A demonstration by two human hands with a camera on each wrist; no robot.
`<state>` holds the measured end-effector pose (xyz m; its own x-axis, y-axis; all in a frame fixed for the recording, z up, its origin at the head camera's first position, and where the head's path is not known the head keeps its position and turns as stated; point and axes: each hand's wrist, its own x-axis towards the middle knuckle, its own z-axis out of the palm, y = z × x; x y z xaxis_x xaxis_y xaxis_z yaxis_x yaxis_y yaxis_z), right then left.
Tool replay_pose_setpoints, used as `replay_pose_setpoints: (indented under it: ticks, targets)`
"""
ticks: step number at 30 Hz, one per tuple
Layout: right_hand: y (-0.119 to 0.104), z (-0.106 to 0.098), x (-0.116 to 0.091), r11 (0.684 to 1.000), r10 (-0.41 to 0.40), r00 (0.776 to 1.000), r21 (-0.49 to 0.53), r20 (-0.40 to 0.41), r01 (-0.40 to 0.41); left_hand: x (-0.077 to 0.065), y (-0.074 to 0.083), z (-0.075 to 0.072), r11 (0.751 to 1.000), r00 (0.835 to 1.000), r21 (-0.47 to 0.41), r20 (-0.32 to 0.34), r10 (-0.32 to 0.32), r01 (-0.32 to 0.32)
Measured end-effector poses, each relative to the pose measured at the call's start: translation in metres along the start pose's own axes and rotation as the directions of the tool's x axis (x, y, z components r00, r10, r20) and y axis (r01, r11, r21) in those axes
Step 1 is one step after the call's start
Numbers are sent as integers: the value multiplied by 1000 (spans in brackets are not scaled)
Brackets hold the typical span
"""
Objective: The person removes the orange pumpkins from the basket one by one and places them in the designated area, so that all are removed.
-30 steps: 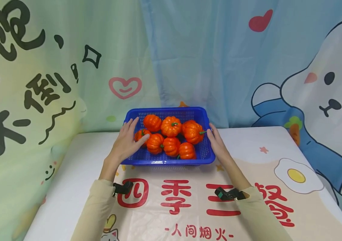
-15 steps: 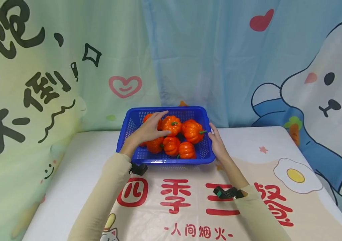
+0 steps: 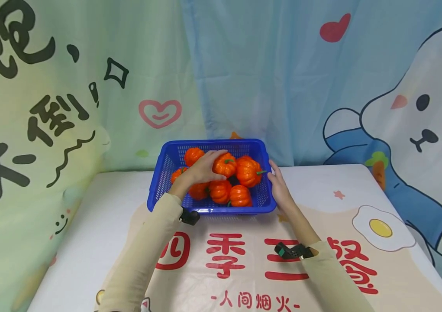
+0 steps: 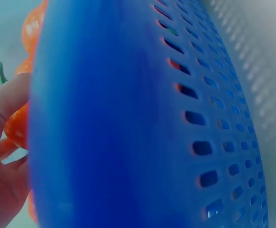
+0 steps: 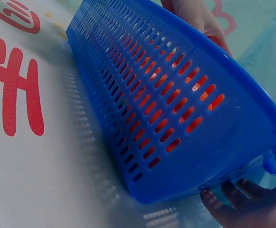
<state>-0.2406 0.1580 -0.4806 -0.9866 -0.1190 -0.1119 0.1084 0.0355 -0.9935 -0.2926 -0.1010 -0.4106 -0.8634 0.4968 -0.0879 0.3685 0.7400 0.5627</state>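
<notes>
A blue plastic basket with slotted walls holds several small orange pumpkins with green stems. My left hand reaches in over the front left of the basket, its thumb and fingers around one ribbed pumpkin near the middle. The left wrist view shows the thumb and fingers about an orange pumpkin, partly hidden by the basket rim. At the basket's right end, my right hand rests with extended fingers against the outer wall. Its fingertips show by the basket's end in the right wrist view.
The basket stands at the back of a table whose cover carries red lettering and a fried egg print. A printed curtain hangs right behind it. Other pumpkins, such as one at the right, lie close around the left hand.
My left hand has left the basket's left rim and moved right over the pumpkins, its fingers coming around the middle one. The right hand has stayed at the right side.
</notes>
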Motion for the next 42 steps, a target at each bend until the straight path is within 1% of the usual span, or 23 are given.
replay_pose_setpoints:
  ticks: [3, 8, 11, 14, 17, 20, 25, 30, 33, 35, 38, 42]
  targets:
    - [0, 0, 0, 1000, 3, 1000, -10, 0, -3, 1, 0, 0, 1000, 1000, 4, -4, -9, 9]
    - [-1, 0, -1, 1000, 1, 1000, 9, 0, -1, 2, 1, 0, 1000, 1000, 10, -8, -10, 10]
    - [-5, 0, -3, 1000, 26, 1000, 18, 2, -26, 1, 0, -1, 1000, 1000, 6, -18, -10, 10]
    - [-15, 2, -7, 998, 58, 998, 27, 2, -58, -2, -2, -3, 1000, 999, 0, -41, -10, 10]
    - [-25, 4, -12, 997, 74, 997, 28, -1, -74, -8, -4, -10, 1000, 997, -11, -76, -9, 8]
    - [-29, 6, -15, 997, 81, 997, 19, -1, -81, -17, -8, -18, 999, 993, -31, -117, -10, 7]
    - [-25, 5, -13, 994, 101, 995, 43, 1, -101, -41, -19, -31, 997, 979, -80, -200, -33, 18]
    - [-10, 1, -5, 994, 94, 996, 56, -1, -94, -71, -30, -46, 991, 957, -131, -285, -53, 15]
    - [-3, 0, -1, 995, 83, 997, 50, -5, -82, -87, -37, -55, 986, 935, -165, -346, -73, 16]
    - [-1, 0, -1, 996, 75, 997, 49, -5, -75, -97, -44, -61, 981, 915, -191, -389, -104, 31]
    - [-1, 0, -1, 997, 68, 998, 43, -5, -67, -109, -57, -70, 977, 879, -208, -457, -139, 46]
    - [-2, 1, -1, 997, 68, 998, 26, -8, -67, -126, -74, -80, 975, 838, -209, -517, -173, 72]
